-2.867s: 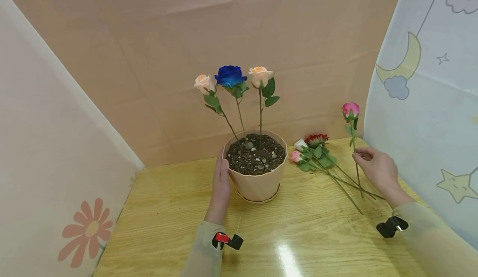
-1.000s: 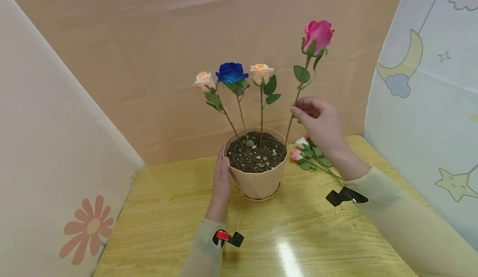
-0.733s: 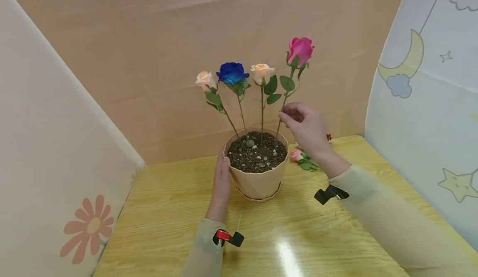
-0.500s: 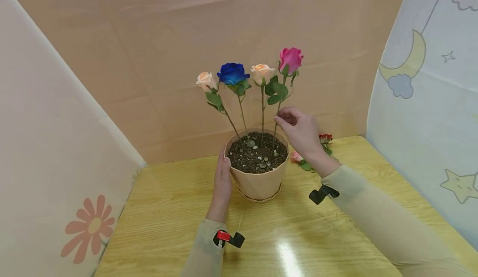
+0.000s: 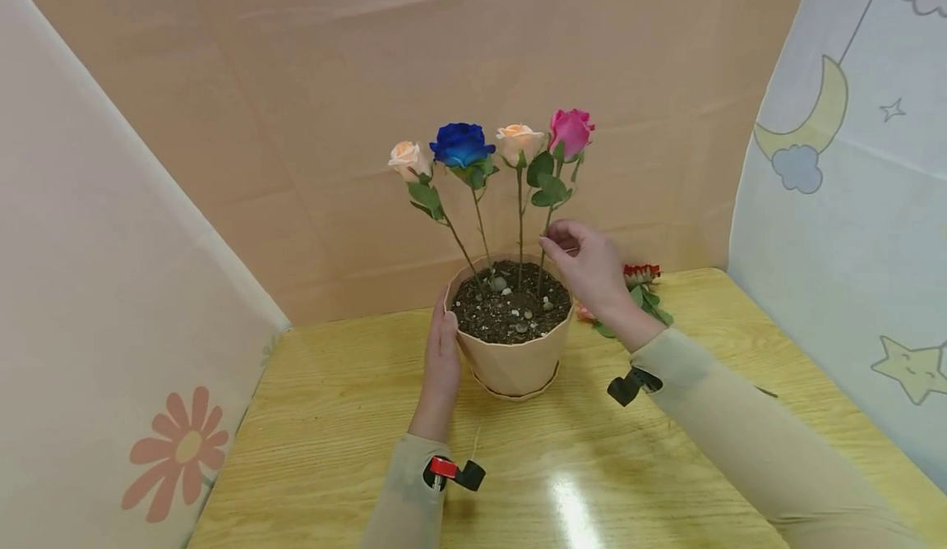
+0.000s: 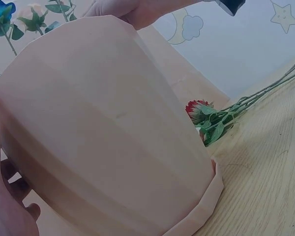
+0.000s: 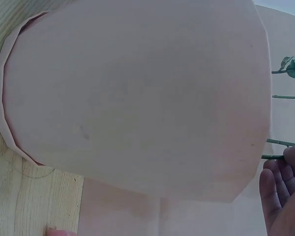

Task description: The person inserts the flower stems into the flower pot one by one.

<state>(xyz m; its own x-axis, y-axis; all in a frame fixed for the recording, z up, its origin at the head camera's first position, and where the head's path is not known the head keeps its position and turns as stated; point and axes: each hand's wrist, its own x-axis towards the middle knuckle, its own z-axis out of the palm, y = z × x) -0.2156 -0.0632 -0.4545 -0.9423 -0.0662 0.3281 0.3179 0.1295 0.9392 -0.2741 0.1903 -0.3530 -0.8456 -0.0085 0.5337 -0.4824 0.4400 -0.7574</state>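
Note:
My left hand (image 5: 441,360) rests along the left side of a beige flowerpot (image 5: 512,368), its fingers laid against the wall. Dark soil with pebbles (image 5: 488,319) fills the pot. With thumb and fingertips, my right hand (image 5: 589,269) pinches the stem of a bright pink rose (image 5: 570,131), whose lower end meets the soil on the right. A blue rose (image 5: 462,145) and two peach roses, one at the left (image 5: 408,159) and one in the middle (image 5: 519,144), stand in the same soil. In the right wrist view, curled fingers (image 7: 280,182) are at a green stem (image 7: 272,157).
Behind my right forearm lie loose flowers, partly hidden: a red flower (image 5: 640,273) and a light pink rose (image 5: 584,313). Their stems (image 6: 280,81) stretch across the wooden table (image 5: 333,417). A saucer (image 5: 518,397) sits under the pot. Cloth walls (image 5: 333,56) enclose the table.
My right hand has brought the bright pink rose from the table's right side over to the pot and lowered its stem into the soil. My left hand has stayed on the pot.

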